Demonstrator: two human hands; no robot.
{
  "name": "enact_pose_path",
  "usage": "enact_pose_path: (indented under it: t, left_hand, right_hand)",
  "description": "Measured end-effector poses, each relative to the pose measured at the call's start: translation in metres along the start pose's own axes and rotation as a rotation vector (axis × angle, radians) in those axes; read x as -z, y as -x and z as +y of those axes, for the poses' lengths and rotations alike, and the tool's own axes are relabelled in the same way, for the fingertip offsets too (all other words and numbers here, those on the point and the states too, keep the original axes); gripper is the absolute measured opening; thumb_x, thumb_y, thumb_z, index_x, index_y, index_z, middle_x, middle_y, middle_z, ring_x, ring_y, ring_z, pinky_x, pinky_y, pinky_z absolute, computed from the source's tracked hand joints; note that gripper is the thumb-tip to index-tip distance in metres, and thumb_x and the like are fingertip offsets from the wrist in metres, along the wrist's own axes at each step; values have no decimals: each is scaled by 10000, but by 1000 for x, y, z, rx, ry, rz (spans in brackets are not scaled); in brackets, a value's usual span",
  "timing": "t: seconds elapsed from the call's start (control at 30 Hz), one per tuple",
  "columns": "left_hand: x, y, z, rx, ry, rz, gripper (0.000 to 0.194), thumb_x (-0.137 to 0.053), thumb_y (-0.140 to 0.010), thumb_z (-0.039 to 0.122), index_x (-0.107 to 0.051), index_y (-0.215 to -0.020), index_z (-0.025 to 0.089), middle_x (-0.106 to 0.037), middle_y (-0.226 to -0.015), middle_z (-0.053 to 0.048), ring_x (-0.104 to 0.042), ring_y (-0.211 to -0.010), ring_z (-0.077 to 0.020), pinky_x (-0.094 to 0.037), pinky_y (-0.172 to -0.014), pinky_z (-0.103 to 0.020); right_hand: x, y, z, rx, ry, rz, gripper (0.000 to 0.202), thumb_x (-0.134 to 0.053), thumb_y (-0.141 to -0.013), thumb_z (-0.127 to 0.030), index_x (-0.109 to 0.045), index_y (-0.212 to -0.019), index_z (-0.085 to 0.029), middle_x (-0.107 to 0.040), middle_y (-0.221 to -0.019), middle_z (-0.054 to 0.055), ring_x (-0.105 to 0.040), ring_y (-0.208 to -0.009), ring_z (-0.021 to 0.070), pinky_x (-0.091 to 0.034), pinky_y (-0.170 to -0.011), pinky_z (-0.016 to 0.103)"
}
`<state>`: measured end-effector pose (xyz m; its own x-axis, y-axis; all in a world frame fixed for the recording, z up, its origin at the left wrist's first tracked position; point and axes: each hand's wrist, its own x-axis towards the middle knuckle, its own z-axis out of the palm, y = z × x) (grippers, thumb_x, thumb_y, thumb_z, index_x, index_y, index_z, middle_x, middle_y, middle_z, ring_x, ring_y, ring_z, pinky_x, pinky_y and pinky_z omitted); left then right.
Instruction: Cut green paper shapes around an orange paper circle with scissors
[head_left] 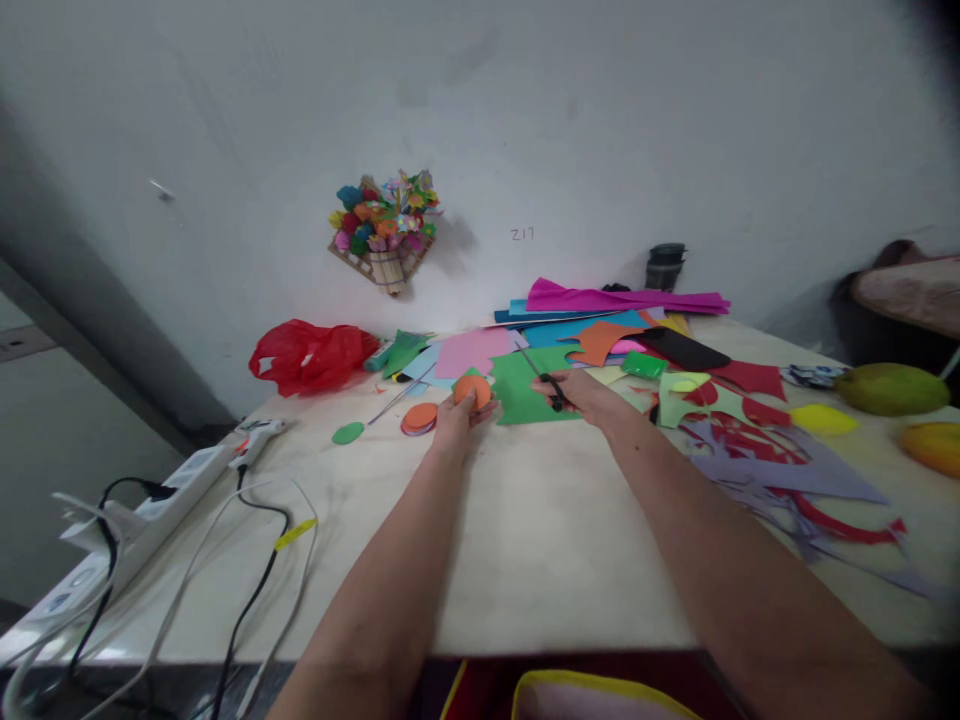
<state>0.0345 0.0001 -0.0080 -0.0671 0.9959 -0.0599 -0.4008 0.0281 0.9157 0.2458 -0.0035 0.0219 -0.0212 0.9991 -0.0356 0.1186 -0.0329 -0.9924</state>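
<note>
Held in my left hand (463, 412) is an orange paper circle (472, 388), with a bit of green paper showing behind its upper edge. My right hand (576, 388) grips scissors (551, 378) by the dark handles, and their blades point up and to the left over a green paper sheet (525, 385). Whether the blades are parted I cannot make out. Left of my left hand lies a small stack of paper circles (419, 417) with an orange one on top. A green paper oval (348, 433) rests farther left on the table (562, 520).
Coloured sheets (480, 350) and a magenta roll (622, 297) lie along the wall. Paper scraps (780, 460) and a green mango-like fruit (891, 389) are at right. At left are a red plastic bag (311, 355), a glue gun (257, 440), and a power strip (157, 515) with cords.
</note>
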Motion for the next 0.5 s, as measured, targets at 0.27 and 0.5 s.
enact_pose_path:
  t: [0.27,0.5]
  left_hand:
    - [1,-1,1,14,-4,-8,160,-556,-933,160,-621,-1049,71,-742,-866,-135,-723,-672,-164,-568,-613,-229]
    - [-1,2,4,20,34,4,139,-613,-903,154,-615,-1027,90,-740,-831,-113,-720,-670,-162,-579,-615,-233]
  right_hand:
    - [3,2,6,20,15,-232,270,-780,-727,-306,-656,-907,-149,-650,-595,4,-552,-435,97,-235,-339,187]
    - [8,5,5,62,186,-406,339,-720,-750,-457,-534,-679,-183,-573,-512,-22,-477,-385,73,-241,-343,200]
